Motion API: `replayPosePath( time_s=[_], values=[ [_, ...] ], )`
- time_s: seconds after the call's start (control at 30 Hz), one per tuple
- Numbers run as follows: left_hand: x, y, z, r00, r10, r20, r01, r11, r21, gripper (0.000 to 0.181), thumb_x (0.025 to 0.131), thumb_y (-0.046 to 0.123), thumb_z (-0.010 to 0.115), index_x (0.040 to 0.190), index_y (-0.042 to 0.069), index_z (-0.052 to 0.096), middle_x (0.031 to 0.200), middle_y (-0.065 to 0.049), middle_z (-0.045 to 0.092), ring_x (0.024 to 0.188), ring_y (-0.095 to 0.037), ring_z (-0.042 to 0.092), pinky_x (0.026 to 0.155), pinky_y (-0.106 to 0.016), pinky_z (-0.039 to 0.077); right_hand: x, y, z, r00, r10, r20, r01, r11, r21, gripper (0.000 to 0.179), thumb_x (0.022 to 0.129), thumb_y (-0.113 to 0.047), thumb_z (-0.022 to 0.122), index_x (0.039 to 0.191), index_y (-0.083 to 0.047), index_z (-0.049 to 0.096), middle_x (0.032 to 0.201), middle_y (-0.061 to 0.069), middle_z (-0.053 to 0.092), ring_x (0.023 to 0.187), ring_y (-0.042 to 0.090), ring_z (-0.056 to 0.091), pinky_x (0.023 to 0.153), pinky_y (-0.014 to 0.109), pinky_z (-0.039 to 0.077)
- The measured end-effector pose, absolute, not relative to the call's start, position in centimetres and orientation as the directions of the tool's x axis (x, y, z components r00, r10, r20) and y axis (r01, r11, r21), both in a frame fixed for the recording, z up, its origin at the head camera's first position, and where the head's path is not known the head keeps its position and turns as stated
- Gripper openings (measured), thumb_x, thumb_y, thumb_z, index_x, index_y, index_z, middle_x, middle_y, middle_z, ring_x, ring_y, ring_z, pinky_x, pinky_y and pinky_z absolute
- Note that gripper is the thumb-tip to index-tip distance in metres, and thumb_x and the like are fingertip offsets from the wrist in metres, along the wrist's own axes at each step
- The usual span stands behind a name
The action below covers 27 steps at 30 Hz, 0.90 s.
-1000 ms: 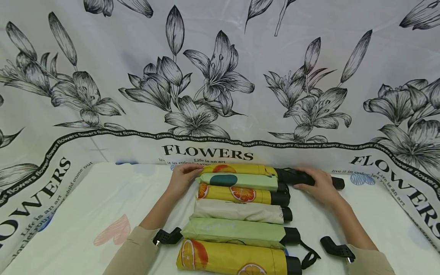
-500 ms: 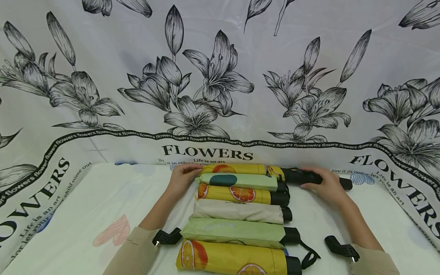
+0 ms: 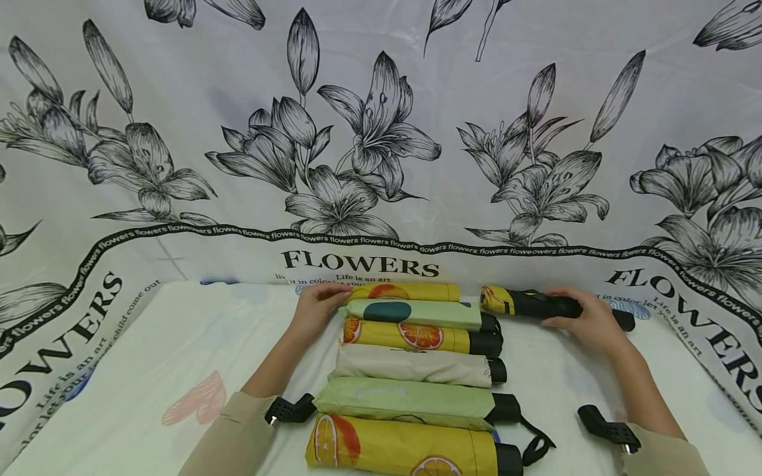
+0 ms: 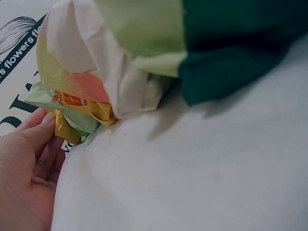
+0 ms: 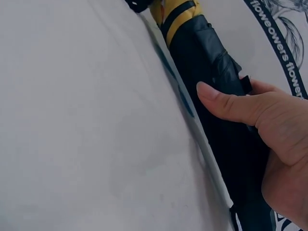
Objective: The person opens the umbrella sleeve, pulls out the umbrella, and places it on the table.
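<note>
In the head view my left hand (image 3: 315,314) pinches the left end of a yellow umbrella sleeve (image 3: 425,292) with an orange print, at the back of the row. The left wrist view shows thumb and finger on its yellow fabric tip (image 4: 66,130). My right hand (image 3: 589,320) grips a folded black umbrella (image 3: 526,304) with a yellow end, to the right of the sleeve. A gap separates umbrella and sleeve. In the right wrist view, my thumb lies along the black umbrella (image 5: 192,53); the other fingers are mostly hidden behind it.
Nearer lie several sleeved umbrellas in a row: pale green (image 3: 440,314), yellow (image 3: 381,334), beige (image 3: 411,365), light green (image 3: 411,400), and yellow with orange slices (image 3: 387,446). A black strap (image 3: 538,449) trails right. Behind hangs a flower-printed cloth (image 3: 446,198).
The right hand has moved right with the black umbrella, whose yellow end has come out of the sleeve and now lies apart from it. The left hand has stayed in place.
</note>
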<state>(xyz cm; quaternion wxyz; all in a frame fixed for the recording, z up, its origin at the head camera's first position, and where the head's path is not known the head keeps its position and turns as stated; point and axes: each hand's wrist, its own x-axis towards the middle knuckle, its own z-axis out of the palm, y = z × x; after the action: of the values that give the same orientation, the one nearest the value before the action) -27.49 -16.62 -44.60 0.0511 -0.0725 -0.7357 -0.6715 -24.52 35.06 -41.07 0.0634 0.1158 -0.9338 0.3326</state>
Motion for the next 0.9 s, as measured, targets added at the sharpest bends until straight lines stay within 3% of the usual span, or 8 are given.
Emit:
replayPosePath(
  time_s=[0.53,0.63,0.8,0.9],
  values=[
    [-27.7,-16.7,-44.8,-0.984,0.037,0.173,0.175,0.075,0.982,0.022,0.096,-0.005,0.072,0.117,-0.013,0.073,0.107,-0.011,0.079,0.090,-0.005,0.069,0.081,-0.018,0.057,-24.3,37.7,-41.8,-0.964,-0.155,0.215,-0.256,0.758,-0.600,0.056,0.084,-0.007,0.088,0.134,0.004,0.064,0.136,0.038,0.060,0.131,0.063,0.045,0.104,0.080,0.031],
    [-27.7,-16.7,-44.8,-0.984,0.039,0.172,0.175,0.071,0.982,0.022,0.096,-0.006,0.072,0.117,-0.013,0.073,0.107,-0.010,0.078,0.090,-0.005,0.069,0.081,-0.018,0.057,-24.4,37.8,-42.0,-0.954,-0.161,0.252,-0.283,0.757,-0.590,0.054,0.082,-0.005,0.088,0.130,0.004,0.066,0.133,0.038,0.062,0.128,0.062,0.046,0.107,0.081,0.023],
    [-27.7,-16.7,-44.7,-0.985,0.038,0.171,0.173,0.072,0.982,0.022,0.096,-0.005,0.071,0.116,-0.013,0.073,0.104,-0.007,0.078,0.088,-0.005,0.069,0.080,-0.018,0.058,-24.6,37.9,-42.4,-0.943,-0.171,0.284,-0.311,0.754,-0.578,0.051,0.083,-0.004,0.087,0.129,0.003,0.066,0.133,0.039,0.061,0.128,0.065,0.044,0.114,0.083,-0.001],
    [-27.7,-16.7,-44.8,-0.984,0.040,0.171,0.174,0.071,0.982,0.022,0.097,-0.005,0.071,0.116,-0.013,0.073,0.103,-0.005,0.079,0.088,-0.005,0.069,0.080,-0.018,0.057,-24.6,38.0,-42.5,-0.945,-0.171,0.279,-0.307,0.759,-0.574,0.051,0.084,-0.004,0.086,0.130,0.003,0.066,0.135,0.040,0.059,0.130,0.066,0.042,0.115,0.083,-0.006]
  ],
)
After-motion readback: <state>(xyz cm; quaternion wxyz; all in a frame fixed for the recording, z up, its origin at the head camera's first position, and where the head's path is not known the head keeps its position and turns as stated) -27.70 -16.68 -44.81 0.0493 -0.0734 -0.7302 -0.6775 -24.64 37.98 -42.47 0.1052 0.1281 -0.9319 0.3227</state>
